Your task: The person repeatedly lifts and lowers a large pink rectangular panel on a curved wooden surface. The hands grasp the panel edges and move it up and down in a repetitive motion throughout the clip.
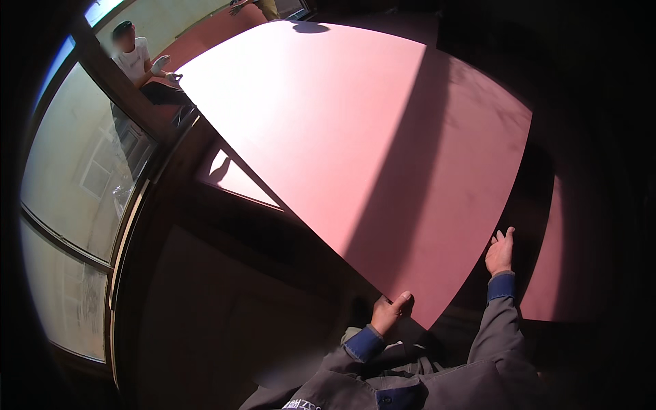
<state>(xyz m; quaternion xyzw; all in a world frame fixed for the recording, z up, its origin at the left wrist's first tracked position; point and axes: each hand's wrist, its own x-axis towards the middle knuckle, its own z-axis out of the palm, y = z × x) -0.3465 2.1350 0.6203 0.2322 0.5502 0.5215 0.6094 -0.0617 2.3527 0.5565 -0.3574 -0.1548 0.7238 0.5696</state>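
Observation:
A large flat pink sheet (321, 143) stretches away in front of me, bright with sunlight on its left and crossed by a dark band of shadow. My left hand (387, 315) is closed on its near left edge, the thumb on top and the other fingers hidden beneath. Beside the near right edge is my right hand (499, 255), palm turned up and fingers apart. It appears to hold nothing; whether its fingertips touch the sheet I cannot tell.
At the far left corner a co-worker (137, 61) in a white shirt has gloved hands close to the sheet. A glazed door (82, 164) stands on the left. Another pink surface (547, 266) lies at the right. Part of another person (266, 8) shows at the top.

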